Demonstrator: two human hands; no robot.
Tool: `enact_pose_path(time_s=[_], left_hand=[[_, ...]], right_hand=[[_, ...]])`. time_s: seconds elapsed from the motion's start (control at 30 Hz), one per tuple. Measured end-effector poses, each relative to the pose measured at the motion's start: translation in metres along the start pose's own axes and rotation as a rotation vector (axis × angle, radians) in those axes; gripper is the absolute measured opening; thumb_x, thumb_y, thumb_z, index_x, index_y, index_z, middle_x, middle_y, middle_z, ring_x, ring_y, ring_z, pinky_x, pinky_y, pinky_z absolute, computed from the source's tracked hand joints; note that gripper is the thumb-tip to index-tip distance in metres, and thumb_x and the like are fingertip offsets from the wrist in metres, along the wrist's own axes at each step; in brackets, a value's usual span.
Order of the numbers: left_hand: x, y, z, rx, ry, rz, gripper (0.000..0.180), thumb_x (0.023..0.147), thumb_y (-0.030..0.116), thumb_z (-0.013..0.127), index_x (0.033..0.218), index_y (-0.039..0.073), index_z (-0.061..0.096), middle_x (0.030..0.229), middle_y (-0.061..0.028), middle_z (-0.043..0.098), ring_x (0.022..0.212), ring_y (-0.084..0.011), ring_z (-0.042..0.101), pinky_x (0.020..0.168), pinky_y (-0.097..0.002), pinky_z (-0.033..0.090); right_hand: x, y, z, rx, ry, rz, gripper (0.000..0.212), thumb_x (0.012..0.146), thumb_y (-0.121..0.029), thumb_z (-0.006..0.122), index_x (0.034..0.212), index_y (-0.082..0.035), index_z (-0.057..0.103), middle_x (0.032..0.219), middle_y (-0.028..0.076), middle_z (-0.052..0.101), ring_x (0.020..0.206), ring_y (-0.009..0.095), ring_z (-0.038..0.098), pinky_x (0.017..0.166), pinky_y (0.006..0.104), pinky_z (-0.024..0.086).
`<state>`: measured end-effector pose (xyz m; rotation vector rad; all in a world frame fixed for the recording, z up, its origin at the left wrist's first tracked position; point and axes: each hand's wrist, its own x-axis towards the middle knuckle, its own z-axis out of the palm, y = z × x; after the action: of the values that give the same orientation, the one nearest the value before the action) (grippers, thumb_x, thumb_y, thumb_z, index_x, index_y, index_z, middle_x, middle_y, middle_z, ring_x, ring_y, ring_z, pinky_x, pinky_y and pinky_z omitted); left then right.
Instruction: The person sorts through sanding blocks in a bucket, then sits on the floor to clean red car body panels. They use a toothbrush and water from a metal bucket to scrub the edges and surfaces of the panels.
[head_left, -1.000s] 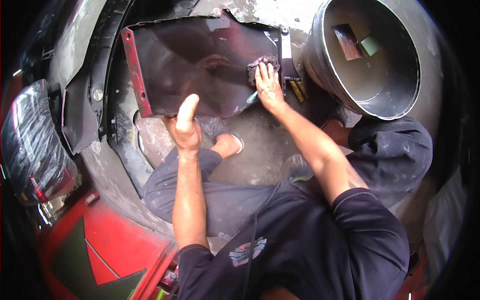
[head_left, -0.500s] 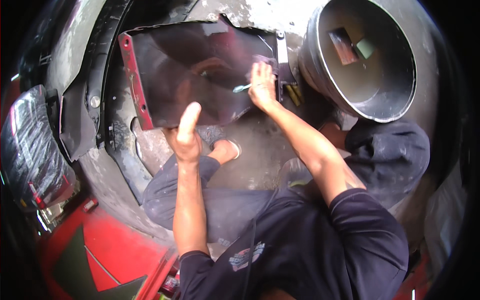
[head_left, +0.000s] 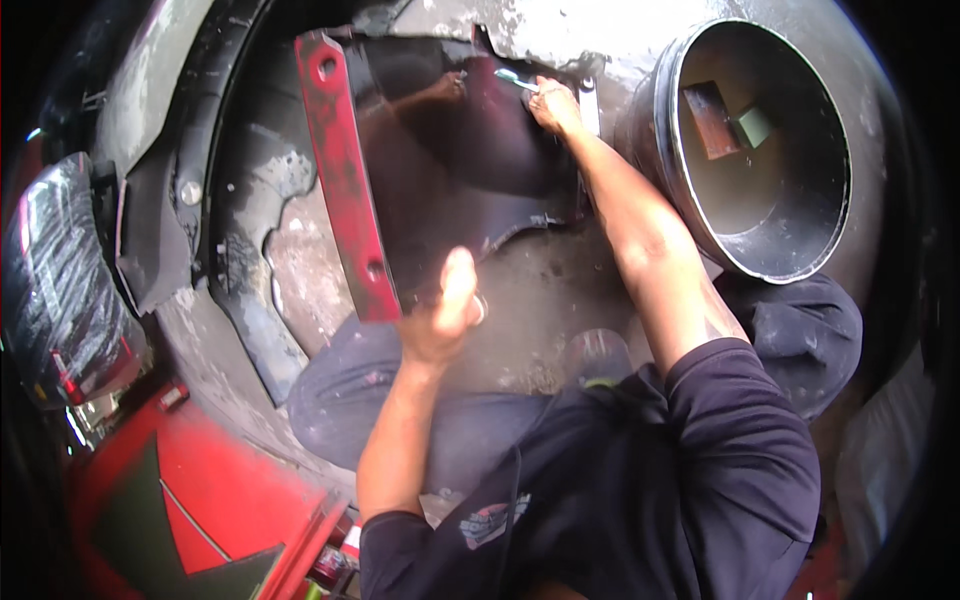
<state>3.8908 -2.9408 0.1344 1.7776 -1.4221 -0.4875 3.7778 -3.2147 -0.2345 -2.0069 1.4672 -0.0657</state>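
Observation:
A dark, glossy car body panel with a red drilled flange along its left side is tilted up in front of me. My left hand holds it at the lower left corner, thumb raised, the other fingers partly hidden behind the edge. In my right hand is a toothbrush, its pale head pointing left over the panel's upper right part. The fingers are closed around the handle. Whether the bristles touch the surface, I cannot tell.
A black bucket of murky water stands at the right, with a brown block and a green block inside. A curved black car part lies left. A plastic-wrapped part and a red panel are farther left.
The panel has swung right and tilted, showing more of its red flange. My left hand has moved right with it. My right hand, holding the toothbrush, has moved up toward the far edge.

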Motion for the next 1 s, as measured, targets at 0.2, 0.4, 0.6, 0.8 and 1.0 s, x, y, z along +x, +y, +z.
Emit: enact_pose_path(time_s=[0.2, 0.4, 0.6, 0.8, 1.0], left_hand=[[0.000, 0.000, 0.004, -0.326, 0.176, -0.231, 0.029, 0.083, 0.000, 0.073, 0.109, -0.004, 0.064, 0.095, -0.0053, 0.068, 0.079, -0.0147, 0.065, 0.073, -0.0307, 0.053], [0.000, 0.000, 0.008, -0.380, 0.152, -0.171, 0.035, 0.083, 0.000, 0.074, 0.116, -0.004, 0.063, 0.103, -0.0069, 0.068, 0.089, -0.0166, 0.066, 0.081, -0.0320, 0.053], [0.004, -0.018, 0.003, -0.387, 0.297, -0.162, 0.016, 0.078, -0.002, 0.072, 0.094, -0.003, 0.070, 0.095, -0.0067, 0.070, 0.088, -0.0201, 0.066, 0.086, -0.0330, 0.051], [-0.002, -0.068, -0.019, -0.437, 0.320, -0.184, 0.027, 0.073, -0.001, 0.071, 0.100, -0.002, 0.067, 0.099, -0.0069, 0.069, 0.092, -0.0208, 0.065, 0.089, -0.0342, 0.051], [0.004, -0.066, -0.021, -0.487, 0.227, -0.215, 0.029, 0.075, 0.000, 0.071, 0.104, 0.000, 0.068, 0.104, -0.0064, 0.069, 0.097, -0.0203, 0.064, 0.092, -0.0348, 0.050]], right_hand=[[-0.146, -0.065, 0.010, -0.037, 0.277, -0.144, 0.055, 0.085, -0.013, 0.064, 0.135, 0.007, 0.053, 0.128, 0.023, 0.057, 0.120, 0.042, 0.055, 0.097, 0.0507, 0.052], [-0.217, -0.057, 0.015, 0.114, 0.291, -0.208, 0.058, 0.078, 0.003, 0.061, 0.136, 0.004, 0.056, 0.131, 0.023, 0.058, 0.120, 0.042, 0.055, 0.106, 0.0458, 0.048], [-0.226, -0.062, 0.046, 0.537, -0.108, -0.044, 0.026, 0.083, -0.002, 0.057, 0.102, -0.003, 0.076, 0.102, 0.021, 0.071, 0.103, 0.039, 0.065, 0.092, 0.0490, 0.054], [-0.279, -0.140, 0.045, 0.639, 0.053, -0.478, 0.034, 0.077, -0.003, 0.058, 0.109, -0.003, 0.067, 0.095, 0.017, 0.068, 0.097, 0.036, 0.065, 0.087, 0.0464, 0.052], [-0.201, -0.044, 0.043, -0.003, -0.019, -0.446, 0.025, 0.083, 0.000, 0.057, 0.104, -0.004, 0.068, 0.090, 0.022, 0.066, 0.087, 0.042, 0.064, 0.080, 0.0512, 0.053]])
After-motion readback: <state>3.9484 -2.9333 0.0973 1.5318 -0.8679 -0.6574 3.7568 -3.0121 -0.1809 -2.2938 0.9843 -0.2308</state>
